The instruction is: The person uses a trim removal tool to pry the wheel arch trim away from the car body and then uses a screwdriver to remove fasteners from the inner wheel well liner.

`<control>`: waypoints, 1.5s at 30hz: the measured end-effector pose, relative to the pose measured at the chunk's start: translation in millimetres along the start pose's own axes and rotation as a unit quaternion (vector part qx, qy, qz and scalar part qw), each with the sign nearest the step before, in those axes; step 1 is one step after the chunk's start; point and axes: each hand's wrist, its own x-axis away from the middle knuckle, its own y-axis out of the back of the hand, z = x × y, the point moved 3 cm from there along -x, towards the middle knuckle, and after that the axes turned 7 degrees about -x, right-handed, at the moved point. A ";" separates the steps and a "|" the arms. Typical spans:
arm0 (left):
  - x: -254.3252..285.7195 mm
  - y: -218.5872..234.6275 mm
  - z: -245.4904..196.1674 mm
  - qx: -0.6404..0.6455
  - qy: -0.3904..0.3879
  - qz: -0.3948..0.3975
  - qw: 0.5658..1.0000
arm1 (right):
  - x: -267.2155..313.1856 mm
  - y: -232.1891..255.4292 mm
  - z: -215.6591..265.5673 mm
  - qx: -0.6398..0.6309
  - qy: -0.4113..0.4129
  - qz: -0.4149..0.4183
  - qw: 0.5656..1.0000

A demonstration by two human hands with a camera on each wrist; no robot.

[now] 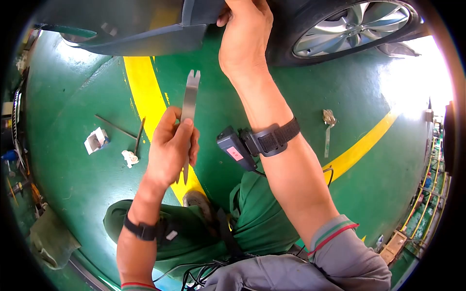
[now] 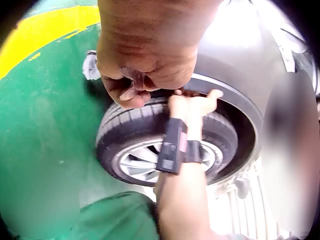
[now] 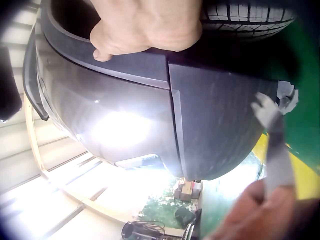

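My left hand (image 1: 172, 140) grips a flat metal pry tool (image 1: 190, 99) at mid-length, thumb along its face. Its notched, forked end points up toward the car, while the narrow end sticks out below the fist. My right hand (image 1: 246, 36) reaches up between the dark bumper (image 1: 194, 34) and the tyre (image 2: 135, 122). In the right wrist view, the right hand (image 3: 150, 25) lies across the dark wheel arch trim (image 3: 120, 67), one digit showing on its outer face. The other fingers are hidden inside the arch; cannot tell how they are curled.
On the green floor at left lie a small white box (image 1: 97, 140), thin rods (image 1: 140, 136) and crumpled white tissue (image 1: 130, 157). A crumpled wrapper (image 1: 328, 117) lies at right. The silver alloy wheel (image 1: 354, 29) stands right of my right hand. Cables (image 1: 204, 274) hang near my lap.
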 end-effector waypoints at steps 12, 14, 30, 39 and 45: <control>17.8 -21.6 -102.6 0.184 0.000 -0.015 0.983 | 6.7 -6.2 17.1 -0.028 -0.038 -0.010 0.999; 19.5 -21.8 -106.7 0.180 0.009 -0.020 0.983 | 7.3 -6.9 21.7 0.011 -0.051 -0.018 0.998; 21.9 -15.2 -120.3 0.236 0.034 -0.004 0.971 | 7.4 -4.7 14.1 -0.011 -0.052 -0.014 0.998; 18.9 -14.6 -115.9 0.240 0.033 -0.007 0.970 | 7.6 -6.1 14.6 -0.012 -0.048 -0.027 0.998; 9.2 -10.2 -118.3 0.267 0.028 0.012 0.963 | 7.0 -6.8 13.1 0.005 -0.048 -0.030 0.998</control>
